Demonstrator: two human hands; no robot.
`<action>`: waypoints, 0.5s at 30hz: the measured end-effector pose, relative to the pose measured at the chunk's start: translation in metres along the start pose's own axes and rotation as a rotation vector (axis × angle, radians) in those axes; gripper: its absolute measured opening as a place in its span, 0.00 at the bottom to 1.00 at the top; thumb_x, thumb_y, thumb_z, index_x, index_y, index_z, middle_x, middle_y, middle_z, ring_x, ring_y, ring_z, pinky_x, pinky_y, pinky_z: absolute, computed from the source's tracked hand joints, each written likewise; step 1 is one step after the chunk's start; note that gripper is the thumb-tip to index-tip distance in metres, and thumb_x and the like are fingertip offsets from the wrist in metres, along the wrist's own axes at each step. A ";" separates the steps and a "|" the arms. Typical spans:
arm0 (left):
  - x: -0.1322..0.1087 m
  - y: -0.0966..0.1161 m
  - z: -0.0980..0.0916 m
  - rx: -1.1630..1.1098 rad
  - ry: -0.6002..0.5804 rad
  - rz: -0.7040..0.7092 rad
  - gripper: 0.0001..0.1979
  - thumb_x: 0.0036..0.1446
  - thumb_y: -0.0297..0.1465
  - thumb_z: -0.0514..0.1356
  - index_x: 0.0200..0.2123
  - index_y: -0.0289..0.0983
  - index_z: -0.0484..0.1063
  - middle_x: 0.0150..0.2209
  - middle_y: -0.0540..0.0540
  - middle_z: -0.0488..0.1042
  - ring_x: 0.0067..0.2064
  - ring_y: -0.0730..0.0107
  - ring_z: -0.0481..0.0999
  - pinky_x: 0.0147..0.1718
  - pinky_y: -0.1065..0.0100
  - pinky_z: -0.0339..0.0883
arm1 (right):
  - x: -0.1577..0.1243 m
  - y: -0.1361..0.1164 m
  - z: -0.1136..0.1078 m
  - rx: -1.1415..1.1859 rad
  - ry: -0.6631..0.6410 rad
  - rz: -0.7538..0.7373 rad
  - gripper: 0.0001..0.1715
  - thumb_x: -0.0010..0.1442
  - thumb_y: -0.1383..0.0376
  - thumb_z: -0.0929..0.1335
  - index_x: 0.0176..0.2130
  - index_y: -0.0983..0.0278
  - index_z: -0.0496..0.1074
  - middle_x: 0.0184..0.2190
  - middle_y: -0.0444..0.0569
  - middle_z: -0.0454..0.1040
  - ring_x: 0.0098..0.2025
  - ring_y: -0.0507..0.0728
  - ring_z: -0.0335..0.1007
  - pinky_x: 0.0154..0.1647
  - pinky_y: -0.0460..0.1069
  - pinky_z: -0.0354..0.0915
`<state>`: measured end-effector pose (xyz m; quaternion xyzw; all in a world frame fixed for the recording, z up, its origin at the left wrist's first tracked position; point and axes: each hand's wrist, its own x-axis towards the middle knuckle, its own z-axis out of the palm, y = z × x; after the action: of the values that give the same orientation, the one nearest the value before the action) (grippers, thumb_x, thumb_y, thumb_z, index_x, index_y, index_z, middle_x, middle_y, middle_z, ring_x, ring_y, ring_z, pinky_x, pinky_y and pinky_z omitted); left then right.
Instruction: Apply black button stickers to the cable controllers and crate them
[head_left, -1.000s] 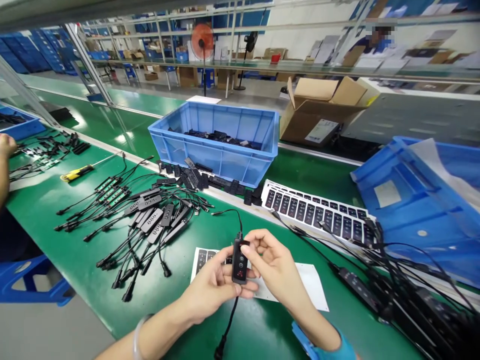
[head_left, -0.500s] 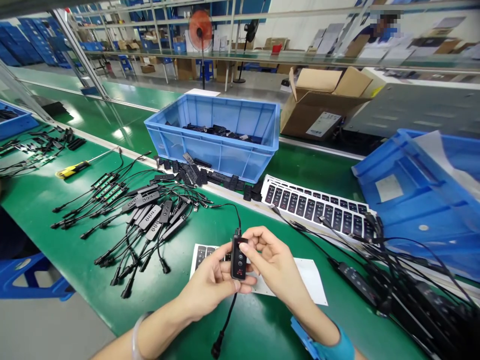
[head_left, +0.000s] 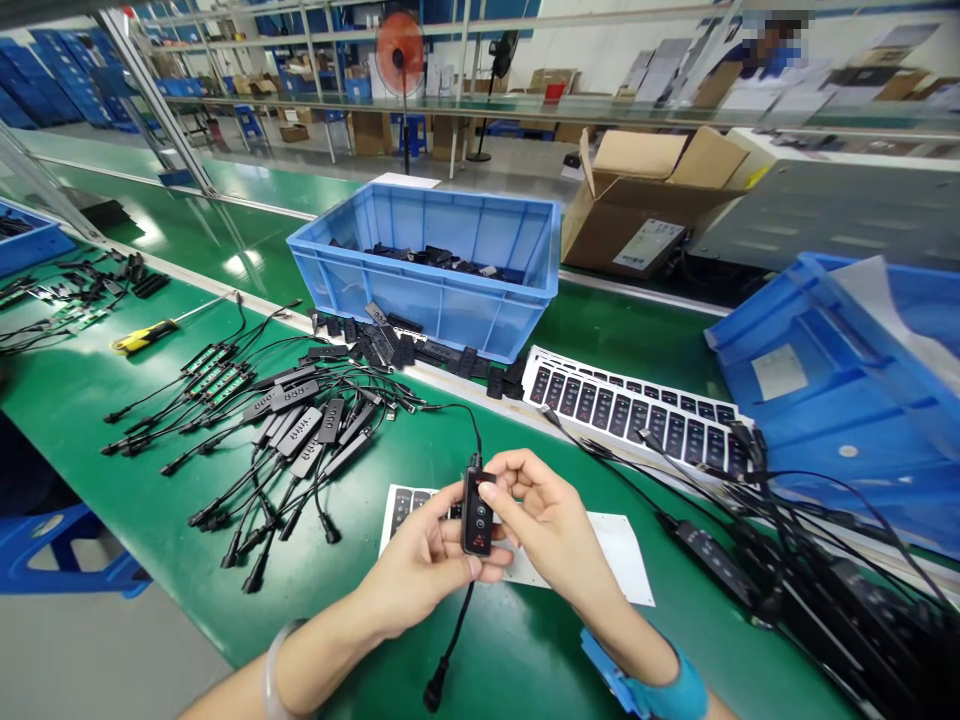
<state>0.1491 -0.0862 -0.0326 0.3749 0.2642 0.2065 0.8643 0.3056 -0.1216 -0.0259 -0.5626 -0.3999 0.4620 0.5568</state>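
Observation:
My left hand (head_left: 420,568) grips a small black inline controller (head_left: 477,512) with red button marks, its cable running up and down from it. My right hand (head_left: 546,528) presses its thumb on the controller's top face, fingers curled beside it. Under both hands lies a white label sheet (head_left: 615,560) on the green bench. A blue band wraps my right wrist.
A pile of cabled controllers (head_left: 300,440) lies left; a tangle of black cables (head_left: 787,560) right. A blue bin (head_left: 435,270) of black parts stands behind, with sticker sheets (head_left: 630,410), a tilted blue crate (head_left: 847,400), a cardboard box (head_left: 645,210) and a yellow screwdriver (head_left: 142,338).
Both hands stay on the controller; my right thumb has shifted slightly up its face. The view has tilted a little, and another person's hand at far left is out of view.

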 end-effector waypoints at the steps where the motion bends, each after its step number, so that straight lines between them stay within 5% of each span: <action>1: 0.000 0.000 0.000 0.001 0.004 -0.001 0.38 0.49 0.32 0.71 0.60 0.37 0.58 0.43 0.39 0.79 0.47 0.55 0.79 0.47 0.58 0.71 | 0.000 0.000 0.000 0.001 0.002 0.000 0.13 0.57 0.56 0.71 0.36 0.61 0.69 0.25 0.41 0.62 0.27 0.51 0.60 0.20 0.41 0.63; 15: 0.000 0.000 0.001 0.009 0.018 0.007 0.36 0.51 0.35 0.70 0.61 0.38 0.60 0.44 0.39 0.79 0.46 0.55 0.80 0.47 0.57 0.71 | 0.000 -0.001 0.002 -0.030 0.015 0.001 0.14 0.57 0.55 0.71 0.36 0.61 0.69 0.26 0.42 0.62 0.28 0.52 0.61 0.21 0.43 0.67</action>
<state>0.1495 -0.0871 -0.0317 0.3779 0.2716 0.2117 0.8594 0.3039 -0.1212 -0.0247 -0.5744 -0.4024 0.4520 0.5512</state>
